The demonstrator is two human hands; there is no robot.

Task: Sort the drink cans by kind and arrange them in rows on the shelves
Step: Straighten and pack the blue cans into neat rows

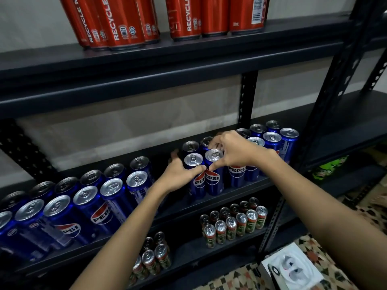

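Observation:
Blue Pepsi cans fill the middle shelf (209,203) in two-deep rows. A small cluster of blue Pepsi cans (212,176) stands at the shelf's centre. My left hand (180,174) wraps around the cluster's left side, thumb on the front of the left can. My right hand (234,151) curls over the cluster from the right, thumb on the front can and fingers over the tops behind. A long row of Pepsi cans (88,204) runs off to the left, and another group (272,141) stands to the right.
Red cola cans (123,24) stand on the top shelf. Slim red-and-green cans (234,225) sit in rows on the lower shelf. A black slotted upright (326,97) frames the right side. A white box (293,268) lies on the patterned floor.

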